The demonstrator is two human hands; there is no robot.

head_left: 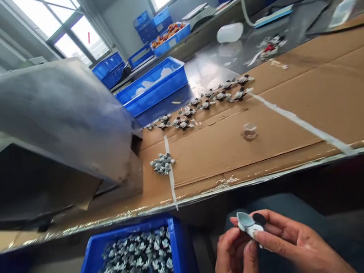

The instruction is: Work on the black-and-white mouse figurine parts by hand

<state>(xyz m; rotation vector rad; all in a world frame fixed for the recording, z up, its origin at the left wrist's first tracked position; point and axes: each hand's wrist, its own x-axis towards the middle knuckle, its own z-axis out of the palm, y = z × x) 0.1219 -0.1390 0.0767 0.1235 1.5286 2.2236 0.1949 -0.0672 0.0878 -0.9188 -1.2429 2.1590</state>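
Observation:
Low in the view, over my lap, my right hand [293,243] pinches a small white and black plastic part [251,224] between thumb and fingers. My left hand [232,259] is curled beside it, fingertips touching the same part from the left. A blue crate [179,255] full of several similar black and white parts [137,271] stands just left of my hands, below the table edge. More of these parts lie in a row [204,103] on the cardboard-covered table [300,105], and a small heap [163,163] rests near its front.
A large grey metal hood [46,124] covers the table's left side. A small clear cap [249,132] sits mid-table. Blue crates [154,86] and a white container [230,32] stand farther back. White tape strips [303,125] cross the cardboard.

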